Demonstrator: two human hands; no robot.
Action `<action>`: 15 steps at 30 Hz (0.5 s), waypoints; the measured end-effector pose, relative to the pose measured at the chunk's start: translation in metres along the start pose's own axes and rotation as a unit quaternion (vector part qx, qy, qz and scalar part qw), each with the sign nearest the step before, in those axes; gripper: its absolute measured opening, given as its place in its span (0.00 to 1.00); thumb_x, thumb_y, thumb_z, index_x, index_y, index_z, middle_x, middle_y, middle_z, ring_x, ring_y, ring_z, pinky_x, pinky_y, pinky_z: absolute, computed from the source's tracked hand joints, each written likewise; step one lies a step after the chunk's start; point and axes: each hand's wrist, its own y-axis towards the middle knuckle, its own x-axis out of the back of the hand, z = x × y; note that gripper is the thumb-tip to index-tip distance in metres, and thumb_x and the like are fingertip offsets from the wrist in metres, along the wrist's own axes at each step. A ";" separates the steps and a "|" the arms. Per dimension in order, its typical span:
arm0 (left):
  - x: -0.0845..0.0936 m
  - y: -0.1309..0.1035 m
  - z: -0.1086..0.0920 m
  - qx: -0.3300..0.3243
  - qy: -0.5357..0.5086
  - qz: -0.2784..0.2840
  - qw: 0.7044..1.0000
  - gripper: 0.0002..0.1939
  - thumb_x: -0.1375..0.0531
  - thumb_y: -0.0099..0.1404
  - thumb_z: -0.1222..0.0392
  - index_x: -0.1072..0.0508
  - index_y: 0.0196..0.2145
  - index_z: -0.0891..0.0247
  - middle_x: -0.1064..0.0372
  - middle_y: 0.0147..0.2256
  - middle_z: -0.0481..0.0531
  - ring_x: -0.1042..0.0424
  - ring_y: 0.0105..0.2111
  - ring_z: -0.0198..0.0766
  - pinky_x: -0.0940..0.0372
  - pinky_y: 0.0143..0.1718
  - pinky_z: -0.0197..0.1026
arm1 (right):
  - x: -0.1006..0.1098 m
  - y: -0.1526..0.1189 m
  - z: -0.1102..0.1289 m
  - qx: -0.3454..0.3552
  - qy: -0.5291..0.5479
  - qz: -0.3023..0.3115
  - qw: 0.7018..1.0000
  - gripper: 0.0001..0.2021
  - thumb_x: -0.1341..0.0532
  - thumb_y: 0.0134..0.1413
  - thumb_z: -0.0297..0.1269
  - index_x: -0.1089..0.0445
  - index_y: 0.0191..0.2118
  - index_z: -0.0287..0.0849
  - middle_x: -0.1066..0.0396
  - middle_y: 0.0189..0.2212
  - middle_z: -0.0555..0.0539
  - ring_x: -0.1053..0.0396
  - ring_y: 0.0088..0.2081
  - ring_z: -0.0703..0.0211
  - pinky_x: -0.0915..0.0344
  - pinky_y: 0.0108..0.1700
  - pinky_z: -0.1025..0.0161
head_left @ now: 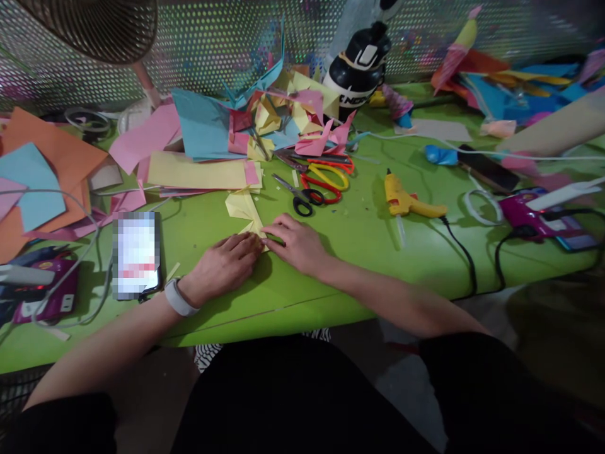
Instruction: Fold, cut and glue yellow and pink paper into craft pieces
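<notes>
A folded piece of pale yellow paper (248, 211) lies on the green table in front of me, its near end partly hidden under my fingers. My left hand (227, 261), with a watch band at the wrist, lies flat across that near end and presses it to the table. From the other side, my right hand (297, 244) has its thumb and forefinger closed on the paper's edge, close to the left fingertips. Black-handled scissors (302, 200) rest just beyond the right hand. Behind them lie scissors with yellow handles (331, 176) and red-handled ones.
A phone (137, 255) with a lit screen is on the left, near a purple power strip (51, 290). Yellow strips (198, 171) and folded paper cranes (316, 139) lie behind. To the right is a yellow glue gun (401, 200) with its cord; a black bottle (355, 75) stands at the back.
</notes>
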 end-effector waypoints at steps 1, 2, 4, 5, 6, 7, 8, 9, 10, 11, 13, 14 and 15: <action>-0.001 0.000 0.000 -0.001 -0.002 0.001 1.000 0.17 0.49 0.72 0.64 0.30 0.54 0.69 0.28 0.54 0.62 0.29 0.56 0.47 0.29 0.53 0.50 | -0.001 -0.001 0.000 0.012 -0.010 -0.004 1.000 0.13 0.43 0.67 0.38 0.26 0.50 0.42 0.29 0.42 0.42 0.32 0.35 0.59 0.33 0.30 0.62; -0.002 0.000 0.000 0.000 -0.004 0.001 1.000 0.17 0.49 0.72 0.64 0.30 0.55 0.69 0.28 0.54 0.62 0.30 0.56 0.48 0.29 0.54 0.51 | -0.002 -0.002 0.000 0.021 -0.024 -0.009 0.999 0.14 0.45 0.68 0.39 0.25 0.50 0.42 0.28 0.42 0.41 0.32 0.37 0.57 0.33 0.31 0.61; -0.004 0.000 0.000 0.007 -0.004 0.002 1.000 0.17 0.49 0.73 0.64 0.30 0.55 0.69 0.29 0.55 0.63 0.30 0.56 0.48 0.29 0.53 0.52 | -0.002 -0.004 0.000 0.042 -0.063 -0.018 0.997 0.17 0.48 0.70 0.40 0.24 0.50 0.41 0.27 0.43 0.39 0.32 0.41 0.53 0.33 0.35 0.58; -0.004 0.000 -0.001 0.012 -0.002 0.004 1.000 0.17 0.49 0.73 0.63 0.29 0.55 0.69 0.29 0.55 0.63 0.30 0.56 0.49 0.29 0.53 0.53 | -0.001 -0.006 0.000 0.054 -0.084 -0.019 0.995 0.18 0.49 0.70 0.41 0.24 0.51 0.40 0.27 0.45 0.38 0.33 0.43 0.51 0.33 0.38 0.55; -0.005 0.000 -0.001 0.016 0.001 0.008 1.000 0.17 0.49 0.73 0.62 0.29 0.55 0.69 0.29 0.56 0.63 0.30 0.56 0.50 0.30 0.54 0.53 | -0.001 -0.007 0.000 0.068 -0.106 -0.019 0.992 0.20 0.50 0.70 0.42 0.25 0.52 0.39 0.27 0.49 0.37 0.34 0.45 0.49 0.34 0.41 0.53; -0.005 0.000 -0.001 0.020 0.005 0.012 1.000 0.17 0.49 0.73 0.61 0.29 0.55 0.70 0.29 0.56 0.63 0.30 0.56 0.50 0.30 0.54 0.53 | 0.000 -0.008 0.000 0.082 -0.125 -0.018 0.989 0.21 0.50 0.69 0.44 0.26 0.54 0.38 0.29 0.53 0.37 0.34 0.47 0.47 0.35 0.43 0.51; -0.006 -0.001 -0.001 0.022 0.008 0.016 1.000 0.18 0.49 0.73 0.61 0.30 0.55 0.70 0.30 0.56 0.63 0.30 0.57 0.50 0.30 0.54 0.53 | 0.000 -0.010 0.001 0.093 -0.140 -0.015 0.986 0.23 0.50 0.69 0.45 0.28 0.57 0.37 0.31 0.57 0.36 0.35 0.50 0.46 0.36 0.46 0.50; -0.006 -0.001 -0.002 0.024 0.010 0.019 0.999 0.18 0.49 0.73 0.61 0.30 0.56 0.71 0.30 0.56 0.63 0.30 0.57 0.50 0.30 0.55 0.53 | 0.000 -0.011 0.001 0.100 -0.151 -0.014 0.983 0.24 0.51 0.69 0.46 0.30 0.58 0.36 0.33 0.59 0.36 0.36 0.52 0.44 0.37 0.47 0.49; -0.006 -0.002 -0.002 0.023 0.012 0.021 0.999 0.19 0.49 0.74 0.62 0.31 0.57 0.72 0.30 0.57 0.63 0.30 0.57 0.50 0.31 0.55 0.53 | 0.000 -0.012 0.001 0.102 -0.158 -0.014 0.982 0.25 0.51 0.69 0.47 0.31 0.60 0.35 0.34 0.61 0.36 0.37 0.54 0.44 0.38 0.49 0.49; -0.006 -0.002 -0.001 0.021 0.014 0.022 0.999 0.19 0.50 0.74 0.63 0.32 0.58 0.72 0.31 0.57 0.64 0.30 0.57 0.49 0.31 0.55 0.53 | -0.001 -0.013 0.001 0.102 -0.162 -0.015 0.981 0.26 0.52 0.70 0.47 0.32 0.60 0.34 0.35 0.61 0.36 0.37 0.55 0.44 0.39 0.50 0.49; -0.006 -0.003 -0.001 0.016 0.019 0.022 0.999 0.19 0.50 0.73 0.65 0.33 0.59 0.73 0.31 0.57 0.64 0.30 0.57 0.49 0.31 0.56 0.52 | -0.002 -0.014 0.002 0.098 -0.164 -0.021 0.981 0.26 0.53 0.70 0.46 0.32 0.60 0.33 0.34 0.60 0.36 0.37 0.56 0.44 0.40 0.51 0.49; -0.006 -0.004 0.000 0.014 0.021 0.021 0.999 0.19 0.50 0.73 0.66 0.34 0.59 0.73 0.31 0.57 0.64 0.30 0.57 0.48 0.31 0.55 0.52 | -0.003 -0.015 0.002 0.098 -0.165 -0.025 0.981 0.25 0.53 0.71 0.45 0.31 0.59 0.33 0.33 0.60 0.36 0.36 0.56 0.45 0.40 0.52 0.49; -0.006 -0.004 0.000 0.013 0.021 0.020 0.999 0.20 0.50 0.73 0.67 0.34 0.59 0.73 0.31 0.57 0.64 0.30 0.57 0.49 0.31 0.55 0.51 | -0.004 -0.015 0.002 0.099 -0.167 -0.030 0.981 0.25 0.53 0.71 0.45 0.31 0.59 0.33 0.32 0.59 0.37 0.36 0.56 0.45 0.41 0.53 0.50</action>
